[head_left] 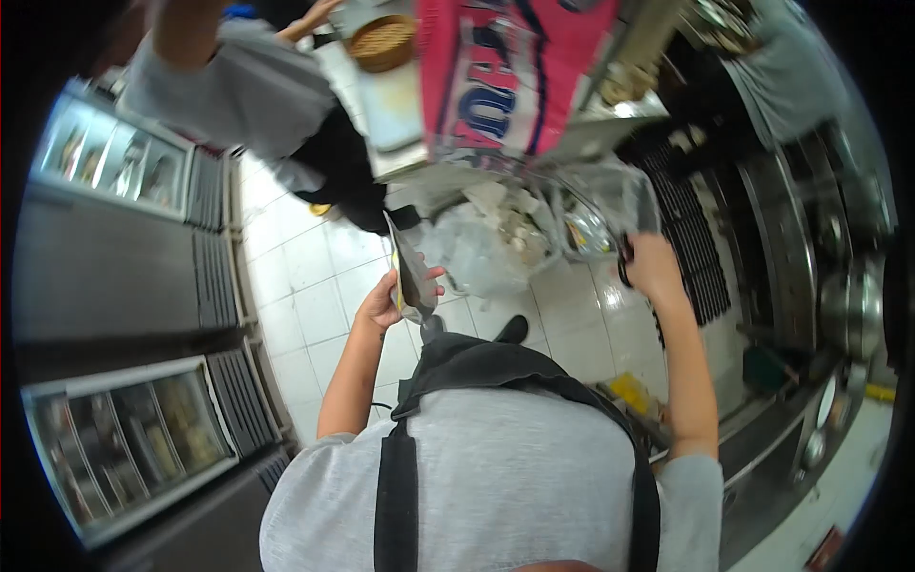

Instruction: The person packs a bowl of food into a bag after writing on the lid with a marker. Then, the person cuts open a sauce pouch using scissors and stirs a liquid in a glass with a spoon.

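My left hand [379, 303] is closed around a flat foil-like packet [410, 278], held upright in front of my body. Its top edge appears to gape, and the inside looks dark. To the right, my right hand [652, 265] grips scissors by their black handles [624, 261]. The thin blades seem to point up and left, over a clear plastic bag. Below and between my hands is a bin bag [486, 272] of translucent plastic with pale scraps in it. What the packet contains cannot be made out.
A pink printed sack [510, 76] lies on the counter ahead, beside a round woven basket [383, 43] and a white cutting board [393, 107]. Co-workers stand at upper left and upper right. Glass-topped fridges [133, 443] line the left; steel kitchen units [791, 229] and a black floor mat [688, 229] the right.
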`<act>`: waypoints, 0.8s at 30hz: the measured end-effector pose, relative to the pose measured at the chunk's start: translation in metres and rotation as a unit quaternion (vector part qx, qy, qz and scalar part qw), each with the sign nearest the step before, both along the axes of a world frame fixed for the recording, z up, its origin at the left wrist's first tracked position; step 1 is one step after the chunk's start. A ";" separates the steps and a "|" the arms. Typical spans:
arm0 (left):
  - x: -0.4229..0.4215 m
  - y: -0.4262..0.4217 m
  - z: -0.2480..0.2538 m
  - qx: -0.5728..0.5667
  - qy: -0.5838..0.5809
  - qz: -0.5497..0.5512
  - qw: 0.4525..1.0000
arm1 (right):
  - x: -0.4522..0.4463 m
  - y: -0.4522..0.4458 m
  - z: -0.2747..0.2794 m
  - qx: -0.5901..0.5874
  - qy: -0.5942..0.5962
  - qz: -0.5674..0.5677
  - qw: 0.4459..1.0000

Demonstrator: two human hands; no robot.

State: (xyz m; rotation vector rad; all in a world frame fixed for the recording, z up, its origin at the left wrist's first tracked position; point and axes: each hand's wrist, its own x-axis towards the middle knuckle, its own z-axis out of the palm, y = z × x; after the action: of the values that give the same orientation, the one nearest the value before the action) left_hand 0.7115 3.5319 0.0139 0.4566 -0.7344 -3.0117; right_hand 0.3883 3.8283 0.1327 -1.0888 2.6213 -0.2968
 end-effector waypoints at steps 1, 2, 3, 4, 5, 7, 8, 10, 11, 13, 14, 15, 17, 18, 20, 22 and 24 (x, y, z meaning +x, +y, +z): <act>0.016 -0.005 0.016 -0.006 0.020 0.043 0.999 | 0.011 -0.004 -0.004 0.067 -0.033 0.033 0.997; 0.032 -0.014 0.025 0.011 0.024 0.085 0.996 | 0.025 -0.008 -0.027 0.051 -0.011 0.030 0.998; 0.051 -0.027 0.029 -0.001 0.040 0.121 0.992 | 0.036 -0.013 -0.049 0.102 -0.005 0.072 0.992; 0.070 -0.041 0.033 0.001 0.090 0.126 0.988 | 0.053 -0.023 -0.064 0.168 -0.041 0.120 0.978; 0.090 -0.055 0.036 0.004 0.139 0.130 0.982 | 0.079 -0.035 -0.067 0.203 -0.037 0.132 0.970; 0.128 -0.081 0.051 -0.020 0.137 0.200 0.970 | 0.120 -0.063 -0.084 0.249 -0.105 0.166 0.948; 0.149 -0.092 0.061 -0.031 0.135 0.238 0.961 | 0.138 -0.074 -0.103 0.238 -0.109 0.195 0.945; 0.191 -0.116 0.083 -0.098 0.146 0.268 0.947 | 0.174 -0.114 -0.129 0.224 -0.130 0.235 0.937; 0.214 -0.130 0.095 -0.131 0.099 0.297 0.941 | 0.197 -0.137 -0.138 0.219 -0.149 0.243 0.933; 0.255 -0.162 0.117 -0.207 0.023 0.342 0.916 | 0.244 -0.194 -0.165 0.199 -0.122 0.297 0.926; 0.278 -0.182 0.115 -0.236 0.003 0.355 0.905 | 0.267 -0.217 -0.179 0.171 -0.199 0.280 0.923; 0.296 -0.195 0.120 -0.252 -0.010 0.373 0.893 | 0.286 -0.245 -0.184 0.142 -0.272 0.258 0.916; 0.327 -0.238 0.119 -0.258 0.005 0.356 0.898 | 0.315 -0.298 -0.189 0.103 -0.444 0.199 0.868; 0.335 -0.252 0.131 -0.254 0.009 0.381 0.889 | 0.326 -0.323 -0.178 0.123 -0.458 0.209 0.855; 0.344 -0.275 0.158 -0.243 0.009 0.421 0.874 | 0.351 -0.369 -0.143 0.164 -0.495 0.218 0.825; 0.355 -0.320 0.160 -0.214 0.049 0.420 0.881 | 0.367 -0.412 -0.116 0.194 -0.497 0.215 0.818; 0.357 -0.359 0.159 -0.200 0.103 0.418 0.880 | 0.369 -0.444 -0.130 0.172 -0.546 0.170 0.802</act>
State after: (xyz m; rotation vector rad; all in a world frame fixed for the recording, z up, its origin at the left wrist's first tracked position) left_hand 1.0682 3.1733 0.1726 0.3119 -0.8307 -1.9998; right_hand 0.7571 3.3847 0.0029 -0.8419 1.3501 -0.2411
